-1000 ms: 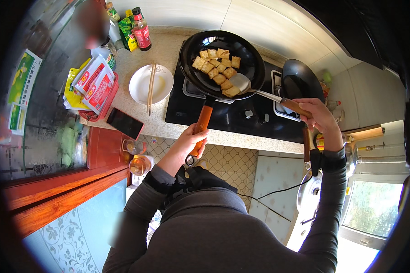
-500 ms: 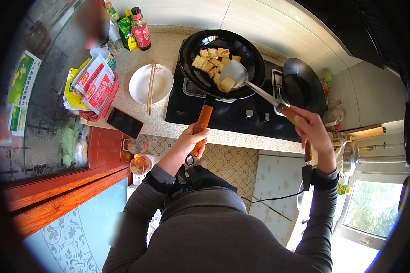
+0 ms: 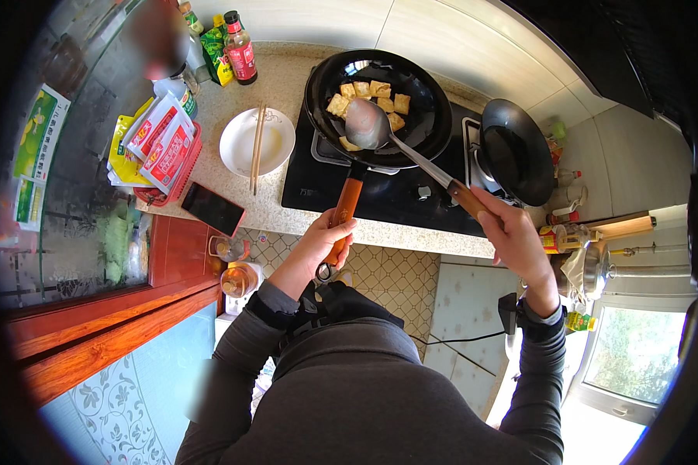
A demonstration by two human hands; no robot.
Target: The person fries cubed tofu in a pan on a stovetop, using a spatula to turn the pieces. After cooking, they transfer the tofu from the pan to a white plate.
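Observation:
A black wok [image 3: 426,93] sits on the left burner of the stove, and my left hand [image 3: 318,248] is wrapped round its wooden handle [image 3: 347,200]. Golden-brown cubes that look like fried tofu [image 3: 380,89] lie in the wok, mostly toward its far and left side. My right hand [image 3: 517,236] grips the wooden grip of a metal spatula [image 3: 368,124]. The spatula's blade is inside the wok among the cubes and hides some of them. One cube lies at the blade's near edge, close to the wok's handle side.
A white bowl [image 3: 236,155] with chopsticks [image 3: 258,147] across it stands left of the black stove [image 3: 302,186]. Behind it is a sauce bottle [image 3: 240,54]. A phone [image 3: 213,209] and a red basket [image 3: 190,167] of packets are further left. A second black pan [image 3: 516,147] occupies the right burner.
The spatula blade has moved left across the wok, shifting the cubes. My right hand has come slightly left and down. My left hand and the wok stay in place.

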